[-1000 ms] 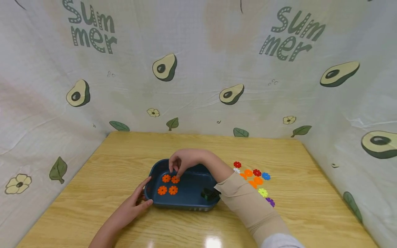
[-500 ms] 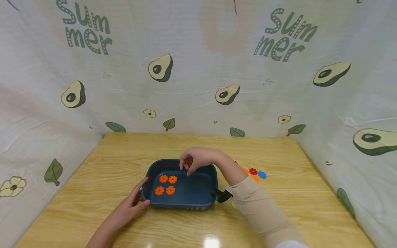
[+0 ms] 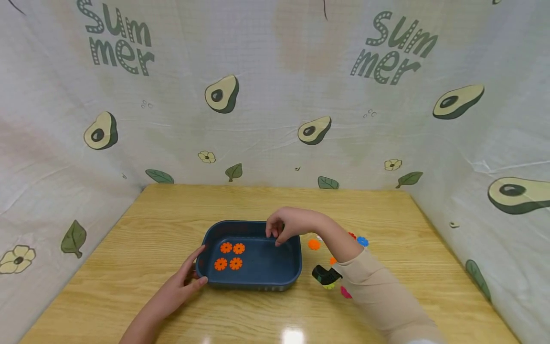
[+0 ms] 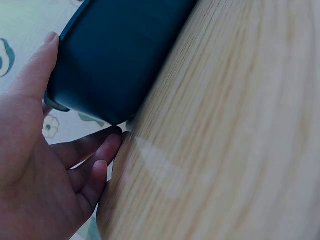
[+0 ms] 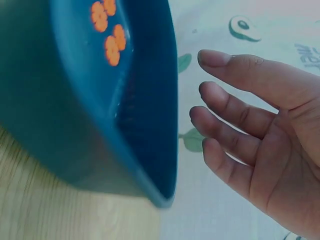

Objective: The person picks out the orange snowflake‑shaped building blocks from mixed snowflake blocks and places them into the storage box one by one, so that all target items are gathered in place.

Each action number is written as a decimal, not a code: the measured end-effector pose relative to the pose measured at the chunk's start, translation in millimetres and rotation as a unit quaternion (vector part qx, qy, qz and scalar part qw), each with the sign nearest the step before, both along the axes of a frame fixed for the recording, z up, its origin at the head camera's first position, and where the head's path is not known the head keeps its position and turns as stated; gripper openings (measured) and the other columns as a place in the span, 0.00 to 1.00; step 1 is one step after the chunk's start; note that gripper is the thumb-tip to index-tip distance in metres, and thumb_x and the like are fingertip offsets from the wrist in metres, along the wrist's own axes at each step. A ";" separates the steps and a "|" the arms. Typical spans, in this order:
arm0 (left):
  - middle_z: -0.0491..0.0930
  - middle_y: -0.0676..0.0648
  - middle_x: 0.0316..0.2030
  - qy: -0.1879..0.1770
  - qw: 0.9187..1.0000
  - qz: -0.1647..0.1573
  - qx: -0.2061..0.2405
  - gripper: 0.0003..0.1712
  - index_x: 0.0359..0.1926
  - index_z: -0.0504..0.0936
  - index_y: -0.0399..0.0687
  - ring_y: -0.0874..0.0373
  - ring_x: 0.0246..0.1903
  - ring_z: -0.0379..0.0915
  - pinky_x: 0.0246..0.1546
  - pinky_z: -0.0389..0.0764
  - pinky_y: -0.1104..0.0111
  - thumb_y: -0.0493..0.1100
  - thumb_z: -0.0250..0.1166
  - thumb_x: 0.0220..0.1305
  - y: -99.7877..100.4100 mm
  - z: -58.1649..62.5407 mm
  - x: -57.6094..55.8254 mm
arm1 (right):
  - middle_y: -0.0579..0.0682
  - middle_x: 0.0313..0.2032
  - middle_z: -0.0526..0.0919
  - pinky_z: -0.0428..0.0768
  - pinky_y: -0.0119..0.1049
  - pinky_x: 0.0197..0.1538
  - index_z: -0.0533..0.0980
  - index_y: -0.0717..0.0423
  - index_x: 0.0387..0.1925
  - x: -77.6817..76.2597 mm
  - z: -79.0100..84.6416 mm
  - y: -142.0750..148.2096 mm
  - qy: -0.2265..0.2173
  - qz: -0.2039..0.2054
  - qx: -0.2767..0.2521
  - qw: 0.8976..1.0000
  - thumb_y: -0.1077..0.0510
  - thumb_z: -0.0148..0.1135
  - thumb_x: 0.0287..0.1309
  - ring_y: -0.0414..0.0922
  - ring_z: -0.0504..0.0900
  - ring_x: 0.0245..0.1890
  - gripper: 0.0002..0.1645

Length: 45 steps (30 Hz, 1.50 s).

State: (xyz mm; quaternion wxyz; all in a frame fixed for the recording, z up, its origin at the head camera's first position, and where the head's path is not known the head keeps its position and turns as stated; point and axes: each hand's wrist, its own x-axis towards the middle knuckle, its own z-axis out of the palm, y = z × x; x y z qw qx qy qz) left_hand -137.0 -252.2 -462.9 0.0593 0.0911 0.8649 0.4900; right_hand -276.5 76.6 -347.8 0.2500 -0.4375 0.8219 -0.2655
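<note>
Tray point(image 3: 266, 263): dark blue, smooth, rounded oblong, raised walls, thin rim, just left of centre in the lower half of the head frame. Four orange discs point(image 3: 236, 263), flat, notched like flowers, lie in a two-by-two block on its floor, left part.

Left hand point(image 3: 181, 285) grips the tray's left end, thumb at the near-left corner. Right hand point(image 3: 288, 225) holds nothing: fingers loosely bent, narrow gap to the thumb in the head view, over the tray's far-right corner.

Table point(image 3: 172, 210): pale wood, streaky grain, light glare at the bottom. Right of the tray, partly behind the arm, I see loose discs: orange point(image 3: 314, 244), blue point(image 3: 363, 241), yellow point(image 3: 329, 285), pink point(image 3: 346, 292). Sleeve point(image 3: 382, 291): beige, wrinkled fabric; small black device point(image 3: 325, 275) by it. Backdrop point(image 3: 266, 86): creased white cloth, avocado, leaf and "summer" prints.

Left wrist view adds lower fingers curled beneath the tray's edge, close to the wood; head view hides these. Right wrist view shows the right fingers spread apart, with clear space between fingertips and tray wall, plus the orange discs at upper left. Loose discs show in the head view only.
</note>
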 end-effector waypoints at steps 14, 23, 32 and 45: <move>0.68 0.35 0.62 -0.002 1.000 -0.003 0.000 0.42 0.76 0.49 0.63 0.51 0.50 0.71 0.48 0.72 0.68 0.47 0.62 0.69 -0.8 -0.4 -1.3 | 0.47 0.30 0.80 0.79 0.35 0.37 0.81 0.62 0.39 4.7 -9.1 41.8 0.003 -0.047 -0.004 0.999 0.67 0.72 0.52 0.43 0.76 0.32 0.11; 0.72 0.40 0.56 0.000 1.000 0.001 -0.017 0.42 0.76 0.49 0.62 0.55 0.46 0.71 0.44 0.71 0.68 0.47 0.62 0.69 -1.8 3.1 0.3 | 0.45 0.29 0.78 0.77 0.35 0.37 0.82 0.57 0.38 4.1 -16.7 66.0 0.007 -0.059 0.000 0.998 0.67 0.69 0.55 0.42 0.75 0.31 0.08; 0.73 0.42 0.54 -0.004 1.000 -0.004 -0.018 0.43 0.76 0.49 0.61 0.55 0.45 0.71 0.43 0.71 0.68 0.47 0.62 0.69 -0.9 2.8 -0.7 | 0.45 0.28 0.77 0.77 0.34 0.36 0.81 0.62 0.37 -6.1 -36.2 87.7 -0.011 -0.109 0.007 0.994 0.69 0.70 0.53 0.43 0.75 0.31 0.09; 0.72 0.42 0.53 -0.006 1.000 -0.007 -0.010 0.42 0.76 0.48 0.61 0.56 0.45 0.71 0.42 0.71 0.68 0.46 0.62 0.69 -1.5 1.3 -1.6 | 0.50 0.34 0.81 0.76 0.39 0.39 0.81 0.59 0.35 -15.9 -58.0 99.0 -0.041 -0.161 0.010 0.986 0.70 0.71 0.51 0.46 0.75 0.34 0.10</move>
